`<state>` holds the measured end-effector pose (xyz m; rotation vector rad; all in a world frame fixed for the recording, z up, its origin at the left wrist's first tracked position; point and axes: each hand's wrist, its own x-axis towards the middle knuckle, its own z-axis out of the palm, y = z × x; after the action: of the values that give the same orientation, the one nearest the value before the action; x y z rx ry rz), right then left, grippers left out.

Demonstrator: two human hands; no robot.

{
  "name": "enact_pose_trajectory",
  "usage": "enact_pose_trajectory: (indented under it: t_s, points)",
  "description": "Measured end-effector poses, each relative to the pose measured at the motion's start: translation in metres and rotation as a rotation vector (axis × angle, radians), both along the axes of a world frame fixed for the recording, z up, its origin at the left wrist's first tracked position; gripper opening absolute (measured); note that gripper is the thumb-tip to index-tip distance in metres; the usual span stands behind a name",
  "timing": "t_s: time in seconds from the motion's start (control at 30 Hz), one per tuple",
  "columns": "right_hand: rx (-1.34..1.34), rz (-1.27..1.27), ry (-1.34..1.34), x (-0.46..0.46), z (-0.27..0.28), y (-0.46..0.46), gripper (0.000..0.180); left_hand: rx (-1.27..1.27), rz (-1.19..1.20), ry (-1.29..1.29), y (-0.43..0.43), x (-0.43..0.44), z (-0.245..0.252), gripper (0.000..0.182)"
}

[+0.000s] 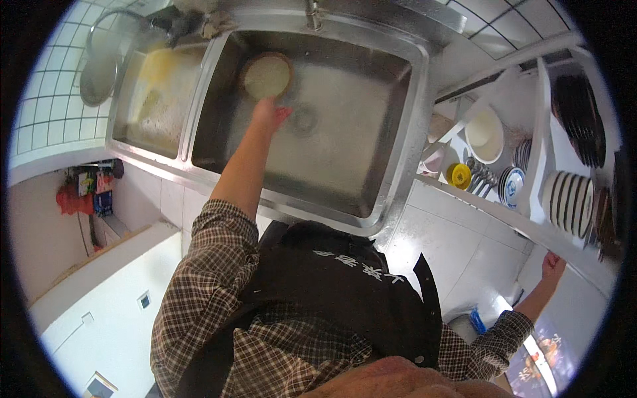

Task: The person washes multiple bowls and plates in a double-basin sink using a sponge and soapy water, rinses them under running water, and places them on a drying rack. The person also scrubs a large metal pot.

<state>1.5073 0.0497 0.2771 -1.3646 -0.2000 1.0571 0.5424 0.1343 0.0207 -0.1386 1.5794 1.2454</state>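
My left hand [270,115] reaches into the large basin of a stainless steel sink [338,129]. It grips the near rim of a round, brown-rimmed bowl [267,77] with a pale inside, at the basin's far left; what the bowl contains is not clear. The thumb points off to the right, near the round drain [303,120]. Far to the right, my right hand [552,264] is at the lower edge of a white shelf [502,219]. Its fingers are small and partly hidden there, so their hold is unclear.
A smaller basin [154,104] with yellowish stains adjoins on the left. A faucet [312,15] stands at the back. The right-hand shelves hold a white bowl [484,135], a yellow round object [458,176], metal spoons [480,174], blue-patterned plates [511,187] and striped bowls [567,204].
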Motion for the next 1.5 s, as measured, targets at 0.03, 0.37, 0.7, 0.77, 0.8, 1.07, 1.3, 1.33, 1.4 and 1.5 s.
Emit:
enact_pose_trajectory:
  t_s: [0.03, 0.37, 0.7, 0.77, 0.8, 1.07, 1.3, 1.33, 1.4, 1.5]
  points:
    - [0.024, 0.056, 0.036, 0.013, -0.004, 0.009, 0.020, -0.027, 0.106, 0.014, 0.001, -0.001, -0.003, 0.044]
    - [-0.496, 0.288, -0.953, -0.281, -0.050, -0.107, 0.013, 0.040, 0.423, -0.055, 0.025, -0.049, -0.092, 0.047]
    - [0.050, 1.607, -1.184, -0.684, -0.166, 0.001, 0.020, -0.048, -0.038, 0.332, -0.022, -0.043, -0.109, 0.045]
    - [0.295, 1.653, -1.236, -0.733, -0.199, 0.030, 0.031, -0.171, -0.220, 0.360, -0.048, -0.034, -0.095, 0.044]
    - [0.386, 1.626, -1.263, -0.756, -0.214, 0.037, 0.034, -0.186, -0.218, 0.237, -0.059, -0.027, -0.086, 0.043]
    - [0.408, 1.748, -1.557, -0.754, -0.269, 0.013, 0.042, -0.317, -0.570, 0.303, -0.085, 0.004, -0.030, 0.036]
    - [0.126, 2.003, -1.162, -0.740, -0.254, 0.001, 0.041, -0.218, -0.680, -0.143, -0.086, 0.042, -0.007, 0.037]
    - [0.288, 1.849, -0.977, -0.741, -0.250, 0.001, 0.040, -0.237, -0.781, -0.166, -0.084, 0.042, -0.008, 0.036]
    - [0.216, 1.742, -1.261, -0.738, -0.243, -0.001, 0.036, -0.256, -0.923, -0.217, -0.081, 0.039, -0.014, 0.035]
    - [0.096, 2.010, -1.336, -0.722, -0.236, 0.007, 0.029, -0.235, -0.962, -0.294, -0.082, 0.033, -0.028, 0.036]
